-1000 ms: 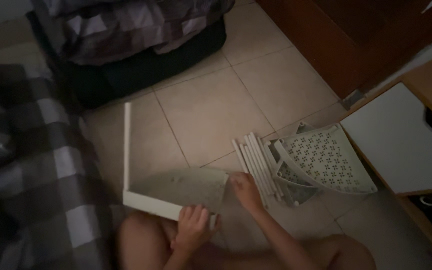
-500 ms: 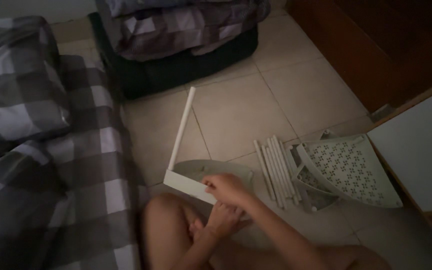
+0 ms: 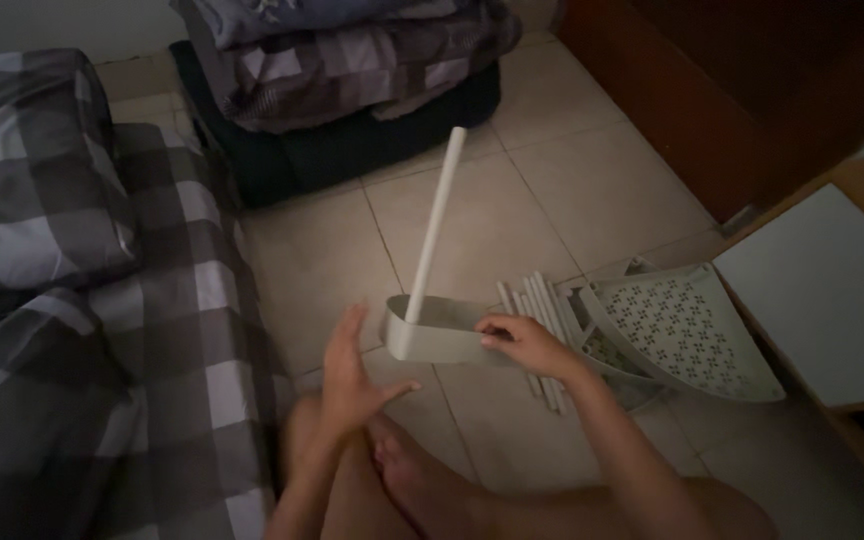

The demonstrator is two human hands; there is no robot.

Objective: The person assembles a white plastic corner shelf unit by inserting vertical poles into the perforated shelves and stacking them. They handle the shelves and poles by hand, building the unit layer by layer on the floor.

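My right hand (image 3: 524, 345) grips the rim of a white plastic corner shelf (image 3: 434, 332) held above the tiled floor. A white tube (image 3: 435, 220) stands fitted in the shelf's left corner and leans up and away. My left hand (image 3: 352, 375) hovers just left of the shelf with fingers spread, holding nothing and a little apart from the rim. My bare legs lie below the hands.
Several loose white tubes (image 3: 537, 330) and stacked perforated shelves (image 3: 682, 325) lie on the tiles at right. A checked bedspread (image 3: 82, 330) fills the left. Folded blankets on a dark case (image 3: 342, 70) sit at the back. A wooden cabinet with a white top (image 3: 832, 290) stands at right.
The shelf with its tube has turned and risen, the tube now pointing more upright. My left hand has let go of the shelf and opened. My right hand has shifted along the rim.
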